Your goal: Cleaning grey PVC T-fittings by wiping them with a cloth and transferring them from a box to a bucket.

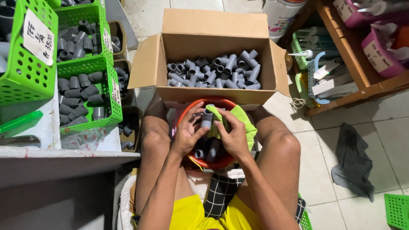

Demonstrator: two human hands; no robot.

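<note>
I sit with an orange-red round basin [187, 109] between my knees. My left hand [188, 133] grips a grey plastic pipe fitting [207, 118] held upright over the basin. My right hand [234, 137] holds a lime-green cloth [241, 117] pressed against that fitting. More grey fittings [208, 151] lie in the basin under my hands. Just beyond it stands an open cardboard box [204, 42] with several grey tee and elbow fittings [215, 73] piled inside.
Green plastic baskets [87, 66] of grey fittings sit on a shelf at left, with a grey counter [64, 158] below. At right stands a wooden rack [362, 81] with pink bins; a dark rag [353, 159] lies on the tiled floor, and a green basket corner [397, 209] shows.
</note>
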